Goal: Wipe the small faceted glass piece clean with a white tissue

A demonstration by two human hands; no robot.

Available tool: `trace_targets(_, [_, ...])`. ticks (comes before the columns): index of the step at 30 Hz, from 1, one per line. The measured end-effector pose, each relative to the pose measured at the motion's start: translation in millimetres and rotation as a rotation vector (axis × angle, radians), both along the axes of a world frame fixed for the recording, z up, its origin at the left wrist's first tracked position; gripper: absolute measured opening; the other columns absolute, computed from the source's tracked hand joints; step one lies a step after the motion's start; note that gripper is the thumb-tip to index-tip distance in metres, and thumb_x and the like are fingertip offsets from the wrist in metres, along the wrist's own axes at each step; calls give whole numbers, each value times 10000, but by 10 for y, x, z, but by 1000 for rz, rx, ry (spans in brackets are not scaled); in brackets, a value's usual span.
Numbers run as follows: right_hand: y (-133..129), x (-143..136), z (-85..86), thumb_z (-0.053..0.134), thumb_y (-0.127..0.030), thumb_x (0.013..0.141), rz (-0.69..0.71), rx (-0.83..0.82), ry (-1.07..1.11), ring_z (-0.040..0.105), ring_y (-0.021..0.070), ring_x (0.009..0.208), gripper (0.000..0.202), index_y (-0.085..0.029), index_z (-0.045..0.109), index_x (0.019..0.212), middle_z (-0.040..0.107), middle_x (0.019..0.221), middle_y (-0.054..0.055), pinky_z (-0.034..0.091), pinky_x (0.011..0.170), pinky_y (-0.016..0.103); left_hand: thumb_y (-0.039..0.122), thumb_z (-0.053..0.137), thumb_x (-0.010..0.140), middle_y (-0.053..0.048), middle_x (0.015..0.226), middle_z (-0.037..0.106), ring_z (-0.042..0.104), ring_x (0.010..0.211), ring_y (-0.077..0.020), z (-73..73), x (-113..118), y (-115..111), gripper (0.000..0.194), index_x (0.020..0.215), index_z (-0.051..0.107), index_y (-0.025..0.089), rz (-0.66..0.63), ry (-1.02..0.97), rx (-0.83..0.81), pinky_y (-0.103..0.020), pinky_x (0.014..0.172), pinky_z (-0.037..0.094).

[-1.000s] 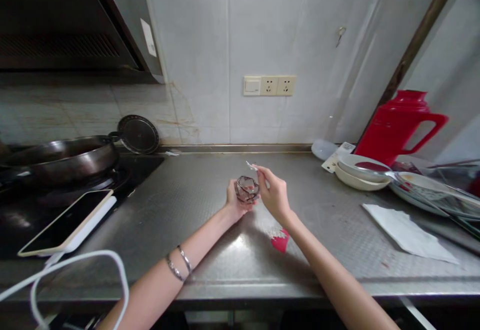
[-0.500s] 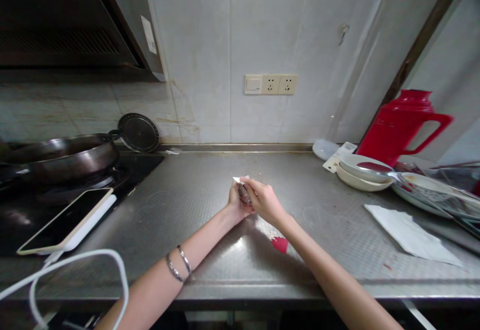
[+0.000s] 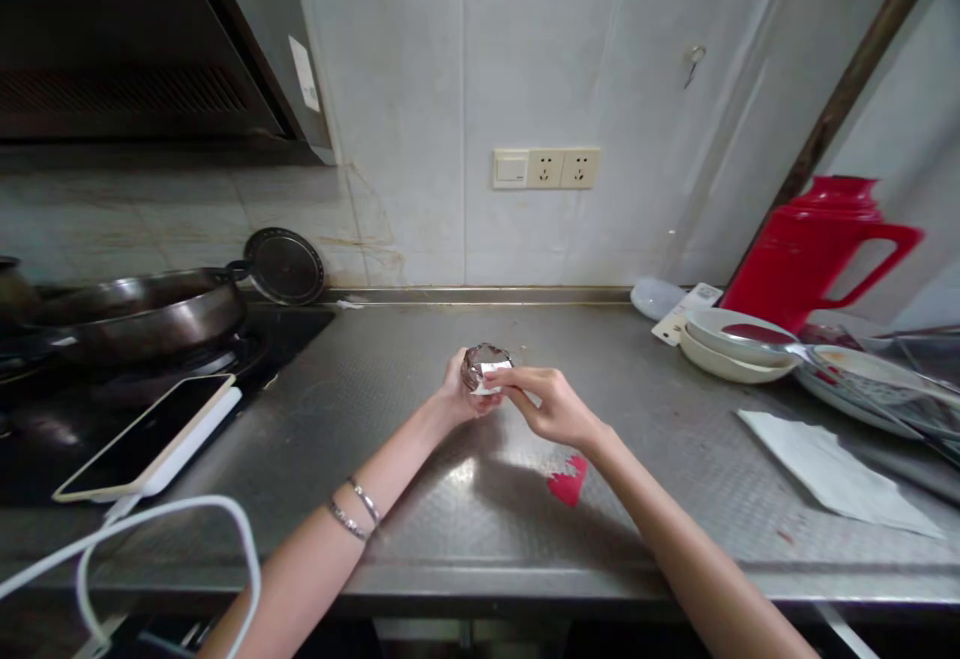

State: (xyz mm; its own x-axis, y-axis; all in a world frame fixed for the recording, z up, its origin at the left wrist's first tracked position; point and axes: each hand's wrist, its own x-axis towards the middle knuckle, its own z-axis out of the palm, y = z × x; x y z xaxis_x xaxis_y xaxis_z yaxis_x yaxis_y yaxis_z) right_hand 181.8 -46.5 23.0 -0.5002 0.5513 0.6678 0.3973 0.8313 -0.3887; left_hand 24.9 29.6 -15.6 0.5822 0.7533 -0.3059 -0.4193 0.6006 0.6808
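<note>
My left hand [image 3: 457,391] is wrapped round a small dark, shiny round object [image 3: 477,359] above the steel counter [image 3: 390,369]. What the object is cannot be made out. A small white piece [image 3: 491,370] lies against its near side, and the fingertips of my right hand [image 3: 551,404] pinch it there. A red paper-like piece [image 3: 570,482] with a ragged edge rests on the counter, below my right wrist.
At the left, a pan [image 3: 150,314] stands on the hob, with a phone [image 3: 146,439] and white cable [image 3: 187,507] nearer. To the right are stacked bowls [image 3: 735,349], a red flask [image 3: 806,254] and a white tissue [image 3: 832,469].
The round object has tilted so that more of it shows. My right hand has shifted slightly right and down, off its top, with its fingers now at the white piece.
</note>
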Motion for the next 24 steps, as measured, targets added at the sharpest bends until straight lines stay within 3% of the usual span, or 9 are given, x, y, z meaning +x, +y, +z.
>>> trace_targets(3, [6,60,40,471,-159,863,-24,-70,-8,669,152,740,236,-188,677,975,724,860,55,493,682,242,539,420,744,-101,525,582,484,391,-154,23,-37,27,462,786,593,113,-138,86,-7,-197,331,206])
trace_targets(6, [72,153,66,499,-238,870,-107,-149,107,641,140,626,205,-179,695,880,711,724,29,473,596,222,570,368,742,-171,645,645,453,360,-140,52,-63,48,550,843,613,88,-363,162,33,-194,305,179])
trace_targets(9, [175,228,51,476,-290,892,-238,-108,332,670,175,809,226,-196,676,938,725,896,52,501,713,257,590,343,741,-181,677,656,448,351,-141,89,-63,44,622,935,621,69,-518,166,58,-194,290,175])
trace_targets(11, [224,229,23,450,-290,906,-252,-65,369,650,188,968,243,-216,657,1011,703,1037,59,492,826,289,613,339,739,-177,673,659,460,353,-149,107,-47,16,650,950,625,68,-578,177,70,-197,282,185])
trace_targets(14, [238,170,-19,416,-274,917,-145,-111,241,627,184,1043,272,-229,649,1051,680,1109,50,486,868,293,638,336,755,-178,674,666,482,358,-157,116,-17,-54,660,944,633,79,-599,178,125,-203,279,205])
trace_targets(19, [212,144,-30,419,-235,908,-123,-185,34,682,151,809,292,-229,649,1088,716,1008,34,520,726,248,641,280,795,-207,671,658,514,365,-179,110,12,-128,677,913,631,73,-550,143,146,-206,280,211])
trace_targets(24, [226,216,-41,409,-167,897,-125,-2,-3,610,192,1080,316,-220,628,1119,652,1163,73,486,911,334,559,333,789,-197,659,652,529,388,-193,123,29,-104,560,838,618,79,-375,61,91,-207,297,225])
